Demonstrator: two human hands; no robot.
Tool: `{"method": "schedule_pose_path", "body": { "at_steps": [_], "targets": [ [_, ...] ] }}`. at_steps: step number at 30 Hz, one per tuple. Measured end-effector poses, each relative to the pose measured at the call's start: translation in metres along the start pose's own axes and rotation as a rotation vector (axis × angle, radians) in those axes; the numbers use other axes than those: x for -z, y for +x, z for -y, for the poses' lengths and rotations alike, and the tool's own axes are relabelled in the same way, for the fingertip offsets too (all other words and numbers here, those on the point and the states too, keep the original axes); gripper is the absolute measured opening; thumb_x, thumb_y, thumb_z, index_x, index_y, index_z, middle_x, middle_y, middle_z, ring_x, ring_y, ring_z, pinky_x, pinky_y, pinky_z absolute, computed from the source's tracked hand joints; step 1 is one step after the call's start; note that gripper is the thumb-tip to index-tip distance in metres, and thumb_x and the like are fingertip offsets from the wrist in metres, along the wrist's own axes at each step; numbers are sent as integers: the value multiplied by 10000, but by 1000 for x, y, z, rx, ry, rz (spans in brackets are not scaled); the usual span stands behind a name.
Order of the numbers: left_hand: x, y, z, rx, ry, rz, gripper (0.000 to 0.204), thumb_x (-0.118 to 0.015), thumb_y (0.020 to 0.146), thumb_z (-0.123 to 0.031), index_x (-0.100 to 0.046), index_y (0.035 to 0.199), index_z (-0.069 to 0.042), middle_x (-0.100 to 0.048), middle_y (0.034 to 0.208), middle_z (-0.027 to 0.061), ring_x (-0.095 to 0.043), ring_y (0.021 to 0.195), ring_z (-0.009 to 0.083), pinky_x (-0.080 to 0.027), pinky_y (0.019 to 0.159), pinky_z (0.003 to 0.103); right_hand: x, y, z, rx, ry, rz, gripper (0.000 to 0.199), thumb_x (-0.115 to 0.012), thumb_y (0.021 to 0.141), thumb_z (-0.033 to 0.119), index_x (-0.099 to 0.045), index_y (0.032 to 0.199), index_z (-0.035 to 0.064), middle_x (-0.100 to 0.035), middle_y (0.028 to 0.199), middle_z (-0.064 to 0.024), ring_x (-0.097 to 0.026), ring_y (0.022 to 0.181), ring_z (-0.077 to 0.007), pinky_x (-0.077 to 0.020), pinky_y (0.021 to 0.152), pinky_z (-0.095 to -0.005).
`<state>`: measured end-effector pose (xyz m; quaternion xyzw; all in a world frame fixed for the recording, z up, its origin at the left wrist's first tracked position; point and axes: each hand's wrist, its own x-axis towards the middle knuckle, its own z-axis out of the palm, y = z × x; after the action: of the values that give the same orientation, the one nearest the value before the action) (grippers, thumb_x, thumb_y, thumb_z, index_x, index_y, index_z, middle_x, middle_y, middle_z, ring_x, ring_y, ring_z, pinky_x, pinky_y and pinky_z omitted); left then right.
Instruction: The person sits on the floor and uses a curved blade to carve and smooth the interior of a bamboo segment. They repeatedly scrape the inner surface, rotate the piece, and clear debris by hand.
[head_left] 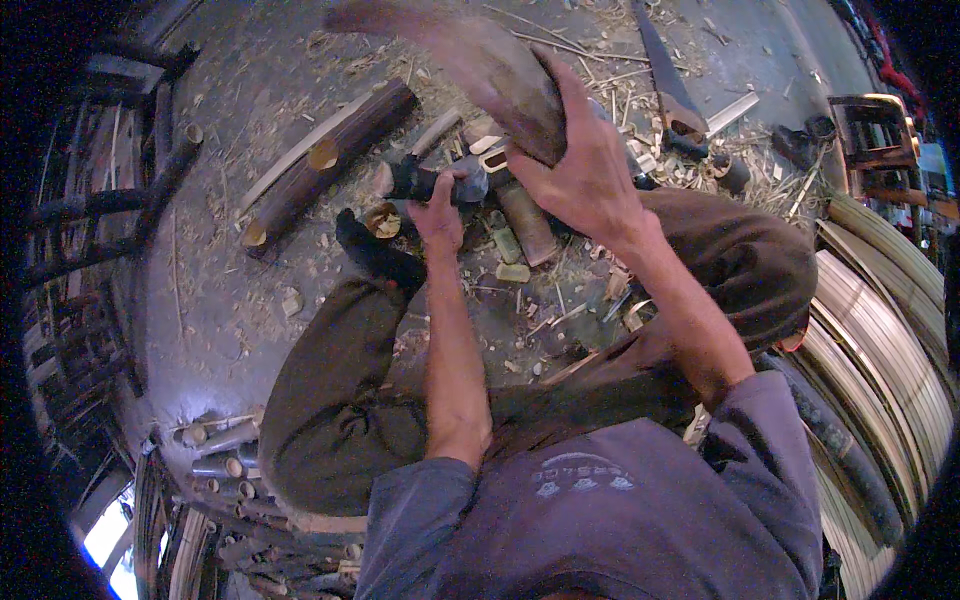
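Shirt (pixel 620 510) foremost, right grip (pixel 588 180) clasps wood (pixel 500 75), left grip (pixel 437 217) dark cylinder (pixel 469 188), saw (pixel 660 70) lies beyond.

On the floor (pixel 215 335), a bamboo pole (pixel 362 131) lies left of the left hand (pixel 437 217); a saw (pixel 662 72), beyond and right of the right hand (pixel 592 170). Strips (pixel 868 350) lie behind both hands, farther right.

One view, head-worn, the left of a pair. We look steeply down through a wide fisheye, upright and unmirrored, facing forward from above the person's chest. The shirt (pixel 680 530) sits nearest us, along the near edge; the left hand (pixel 437 218) and right hand (pixel 588 178) lie farther out, floor (pixel 220 335) to the far edge. At right, long slats (pixel 885 385) bow with the lens toward its dark rim.
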<state>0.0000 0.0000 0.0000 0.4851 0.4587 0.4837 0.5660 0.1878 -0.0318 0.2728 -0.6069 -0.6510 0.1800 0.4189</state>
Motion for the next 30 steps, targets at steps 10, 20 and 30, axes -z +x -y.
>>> {"method": "schedule_pose_path", "body": {
  "at_steps": [10, 20, 30],
  "targets": [
    [-23, 0, -6, -75, -381, -431, 438, -685, 760, -51, -494, 1154, -34, -573, 1092, 67, -574, 949, 184, -498, 778, 320, -63, 41, -14, 383, -342, 630, 773, -704, 737, 362, -314, 1373, 158, -636, 853, -188, -631, 782, -383, -505, 658, -462],
    [-29, 3, -5, 161, -358, -320, 580, -579, 879, -81, -282, 1377, -72, -425, 1360, 98, -425, 1220, 243, -387, 996, 409, -75, 49, -2, 423, -337, 679, 705, -695, 736, 255, -347, 1335, 123, -631, 801, -176, -624, 793, -389, -501, 651, -471],
    [-11, 7, 24, 62, 2, -282, 537, -577, 894, -218, -319, 1359, -141, -416, 1361, 45, -452, 1179, 240, -424, 950, 391, -96, 58, 31, 582, -22, 463, 681, -704, 730, 241, -358, 1301, 103, -627, 827, -181, -626, 781, -395, -508, 638, -467]
  ]
}}
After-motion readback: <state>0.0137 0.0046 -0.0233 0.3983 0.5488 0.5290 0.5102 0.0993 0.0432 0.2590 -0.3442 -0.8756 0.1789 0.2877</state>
